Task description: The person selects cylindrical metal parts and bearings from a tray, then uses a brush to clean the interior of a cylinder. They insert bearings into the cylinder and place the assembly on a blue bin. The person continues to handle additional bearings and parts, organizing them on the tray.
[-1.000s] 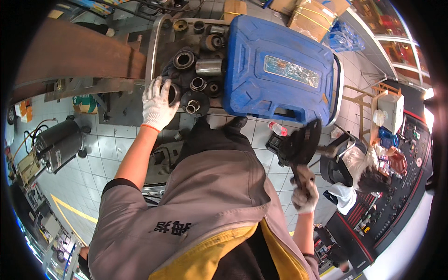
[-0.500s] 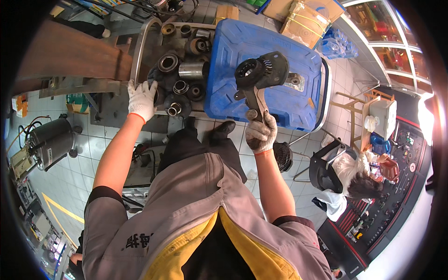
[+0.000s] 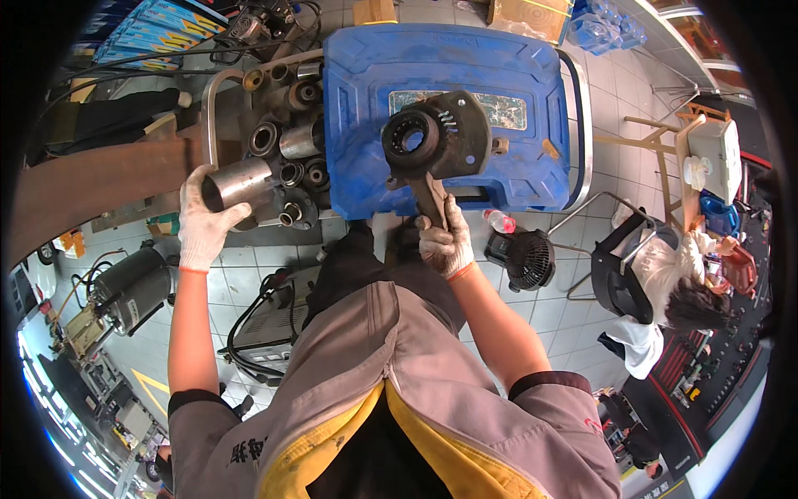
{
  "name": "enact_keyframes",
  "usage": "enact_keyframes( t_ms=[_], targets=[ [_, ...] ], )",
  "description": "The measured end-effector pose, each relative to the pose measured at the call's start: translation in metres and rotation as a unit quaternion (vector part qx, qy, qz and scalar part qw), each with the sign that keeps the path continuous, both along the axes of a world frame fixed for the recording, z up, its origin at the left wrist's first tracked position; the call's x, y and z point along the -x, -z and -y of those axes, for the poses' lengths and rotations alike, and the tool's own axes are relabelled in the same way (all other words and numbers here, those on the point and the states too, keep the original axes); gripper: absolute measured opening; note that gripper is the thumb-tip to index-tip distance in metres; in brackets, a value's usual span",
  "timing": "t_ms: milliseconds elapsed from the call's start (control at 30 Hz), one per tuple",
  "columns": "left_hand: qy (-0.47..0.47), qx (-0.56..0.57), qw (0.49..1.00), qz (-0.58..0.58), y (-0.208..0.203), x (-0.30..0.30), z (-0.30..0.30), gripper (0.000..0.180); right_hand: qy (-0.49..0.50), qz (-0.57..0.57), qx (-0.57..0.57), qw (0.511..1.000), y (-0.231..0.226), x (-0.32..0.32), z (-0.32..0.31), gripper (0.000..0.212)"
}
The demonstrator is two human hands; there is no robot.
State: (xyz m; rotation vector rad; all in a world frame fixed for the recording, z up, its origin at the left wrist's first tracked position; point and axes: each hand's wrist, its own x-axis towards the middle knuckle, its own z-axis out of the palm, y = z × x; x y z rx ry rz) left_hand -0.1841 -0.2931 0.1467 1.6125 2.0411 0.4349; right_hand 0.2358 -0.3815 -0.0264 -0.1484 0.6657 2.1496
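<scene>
Steel sleeve (image 3: 237,184) sits clasped in the gloved left hand (image 3: 202,223); the right hand (image 3: 445,243) grips the dark lever arm (image 3: 432,154) by its handle, ring end above the blue case (image 3: 515,66).

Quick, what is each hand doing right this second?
Left hand: closed around a short steel tube.
Right hand: closed on the handle of a rusty metal arm with a ring end, held over the blue case.

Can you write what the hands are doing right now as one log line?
left hand: grips steel sleeve | right hand: holds dark metal arm part over blue case
</scene>
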Motion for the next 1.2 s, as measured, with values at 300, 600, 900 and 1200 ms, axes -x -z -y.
enact_keyframes(
  t_ms=[300,600,900,1200],
  targets=[
    [0.158,-0.032,0.978,0.132,-0.048,-0.174,-0.059,0.091,-0.099,0.229,0.01,0.968,-0.007,-0.014,-0.009,0.062],
    [0.246,-0.017,0.969,-0.031,-0.028,-0.244,-0.065,0.091,-0.114,0.281,0.063,0.951,0.009,-0.024,-0.009,0.06],
    [0.227,-0.033,0.973,-0.025,-0.037,-0.244,-0.078,0.095,-0.114,0.238,0.054,0.963,-0.035,-0.013,-0.028,0.066],
    [0.27,-0.073,0.96,-0.006,-0.017,-0.242,-0.125,0.096,-0.18,0.327,0.063,0.926,-0.033,-0.022,-0.068,0.067]
  ],
)
